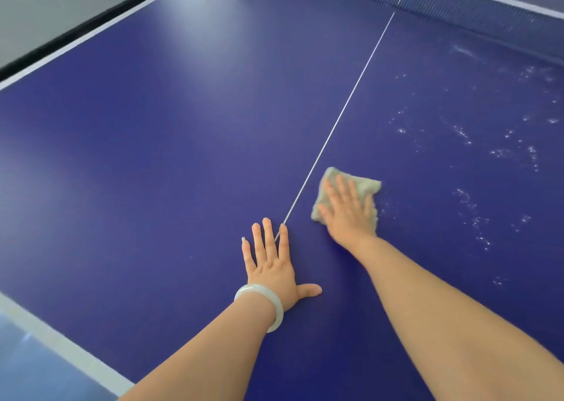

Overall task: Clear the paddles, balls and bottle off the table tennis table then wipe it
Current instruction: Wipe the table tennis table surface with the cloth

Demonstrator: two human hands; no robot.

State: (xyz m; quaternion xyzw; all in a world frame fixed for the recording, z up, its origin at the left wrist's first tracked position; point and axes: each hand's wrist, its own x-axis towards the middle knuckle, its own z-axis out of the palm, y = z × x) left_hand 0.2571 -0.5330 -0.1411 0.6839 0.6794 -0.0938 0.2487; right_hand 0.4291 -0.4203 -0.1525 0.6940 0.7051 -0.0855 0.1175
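Cloth (364, 185) lies on the table (152, 125) just right of the centre line (345, 110), with your right hand (346, 212) pressing flat on it, fingers straight, nothing pinched. Your left hand (271, 266) rests released on the bare blue surface, fingers spread, fingertips touching the near end of that line; it holds nothing. A pale bracelet (262, 306) sits on that wrist. No paddles, balls or bottle show on this half, so clearing looks done here (a judgement, not seen).

To wipe well, push the cloth away from the line toward the white specks (464, 144) scattered well to its right. Press evenly through the whole palm, overlap your passes, and lean on the left hand as a brace. The cloth looks bunched, so refolding to a clean face may help.

Hard to make out: whether the specks are droplets or dust. The part of the cloth under your palm is hidden. The net (488, 12) crosses the far end of the line, blurred. The half beyond it and the table's right edge are cut off.
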